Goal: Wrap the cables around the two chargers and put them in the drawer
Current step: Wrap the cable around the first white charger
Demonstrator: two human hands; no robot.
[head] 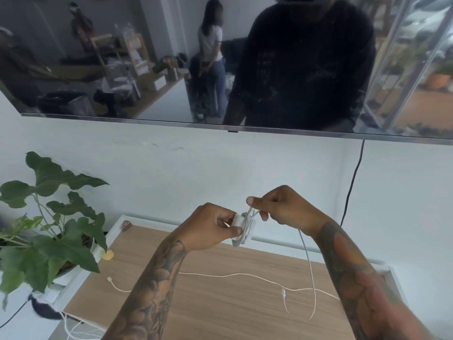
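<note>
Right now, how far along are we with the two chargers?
Done: several cable turns sit on the white charger gripped by the left hand. In hand: the right hand pinches its cable, whose tail hangs loose. Left: a second cable lies unwrapped on the wooden top; nothing stowed.

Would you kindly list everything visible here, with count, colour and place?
charger: one, white, held above the cabinet, partly wrapped.
charger cable: one, white, hanging from the right hand to the top.
second cable: one, white, lying across the top.
cabinet top: one, wood with white rim, below.
plant: one, green, left.
yellow object: one, left edge.
screen: one, dark, on the wall.
black cord: one, hanging below the screen.
left hand: grips the charger.
right hand: pinches the cable.
</note>
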